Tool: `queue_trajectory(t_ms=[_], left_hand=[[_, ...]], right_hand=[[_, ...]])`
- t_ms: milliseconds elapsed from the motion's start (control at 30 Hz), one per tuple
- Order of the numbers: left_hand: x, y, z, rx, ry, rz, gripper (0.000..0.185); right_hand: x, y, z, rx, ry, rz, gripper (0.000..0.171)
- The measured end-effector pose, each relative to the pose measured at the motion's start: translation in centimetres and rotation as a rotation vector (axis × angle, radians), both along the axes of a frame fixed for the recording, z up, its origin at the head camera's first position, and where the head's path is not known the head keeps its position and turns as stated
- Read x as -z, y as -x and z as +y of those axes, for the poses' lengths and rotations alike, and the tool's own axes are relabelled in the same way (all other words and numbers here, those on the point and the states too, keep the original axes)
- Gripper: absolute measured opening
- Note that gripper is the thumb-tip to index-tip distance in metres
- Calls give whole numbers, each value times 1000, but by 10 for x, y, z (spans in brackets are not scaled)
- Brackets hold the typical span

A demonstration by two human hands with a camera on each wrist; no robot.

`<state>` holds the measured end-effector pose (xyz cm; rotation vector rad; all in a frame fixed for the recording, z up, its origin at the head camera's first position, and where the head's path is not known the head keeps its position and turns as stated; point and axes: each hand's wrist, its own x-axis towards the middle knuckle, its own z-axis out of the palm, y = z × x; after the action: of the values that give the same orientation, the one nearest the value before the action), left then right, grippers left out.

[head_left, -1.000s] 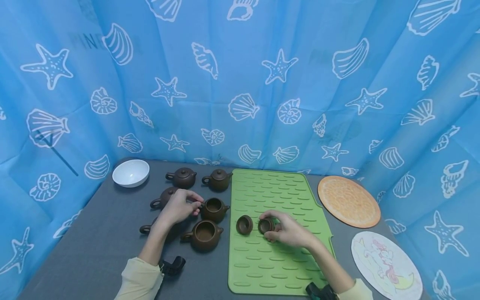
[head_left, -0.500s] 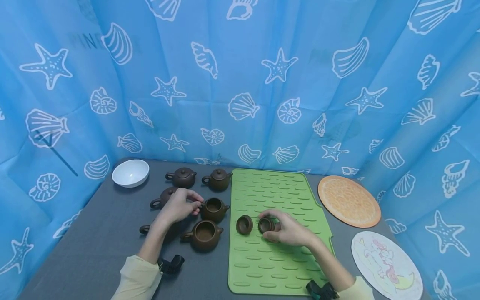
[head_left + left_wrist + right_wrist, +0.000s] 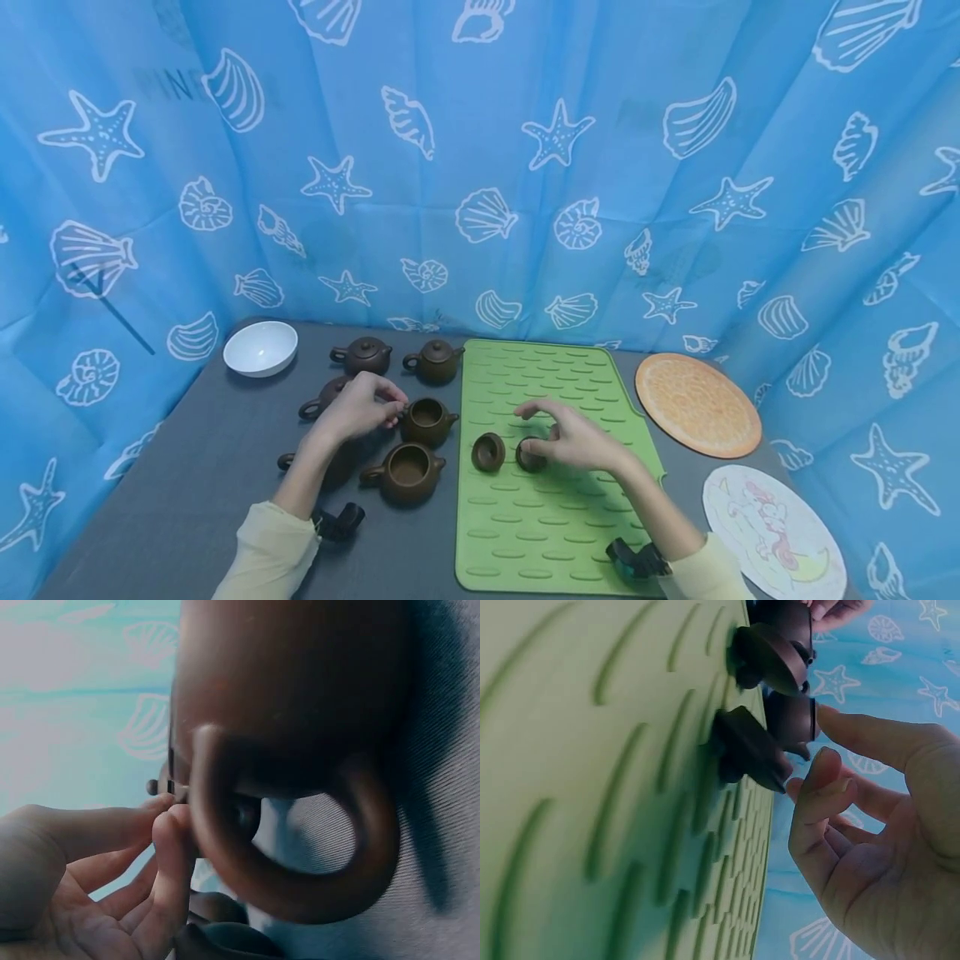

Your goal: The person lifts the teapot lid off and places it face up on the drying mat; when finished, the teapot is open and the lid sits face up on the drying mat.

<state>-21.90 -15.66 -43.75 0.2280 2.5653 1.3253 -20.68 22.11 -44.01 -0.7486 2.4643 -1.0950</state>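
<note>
So the right hand (image 3: 573,439) hovers over the green mat (image 3: 551,533), fingers spread loose and holding nothing. The small lid (image 3: 529,455) lies on the mat right under its fingertips, just left of the palm, and a second lid (image 3: 488,451) lies a bit further left. Meanwhile the left hand (image 3: 358,410) is over on the left, pinching the rim of the open pot (image 3: 427,419).

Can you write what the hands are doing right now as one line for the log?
left hand: pinching open teapot handle | right hand: open, beside lid on green mat
</note>
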Motion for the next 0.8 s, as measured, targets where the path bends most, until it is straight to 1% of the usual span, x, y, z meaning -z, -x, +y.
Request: queue_trajectory(t_ms=[200, 367, 467, 600, 667, 733, 800], left_hand=[[-7, 8, 0, 14, 13, 44, 18], [-13, 16, 3, 14, 43, 107, 16], [-16, 23, 8, 13, 28, 130, 16], [-14, 34, 12, 8, 26, 148, 17], [-12, 39, 14, -4, 41, 150, 19], [-10, 44, 15, -20, 54, 150, 19], [-10, 48, 15, -35, 62, 134, 20]], right_hand=[[-7, 13, -13, -7, 29, 17, 46], [-11, 27, -30, -1, 71, 35, 40], [-14, 36, -41, 18, 88, 21, 37], [-18, 48, -58, 42, 108, -4, 33], [-19, 54, -67, 49, 117, -13, 31], [-20, 61, -75, 50, 131, -14, 29], [-20, 69, -84, 49, 140, -14, 29]])
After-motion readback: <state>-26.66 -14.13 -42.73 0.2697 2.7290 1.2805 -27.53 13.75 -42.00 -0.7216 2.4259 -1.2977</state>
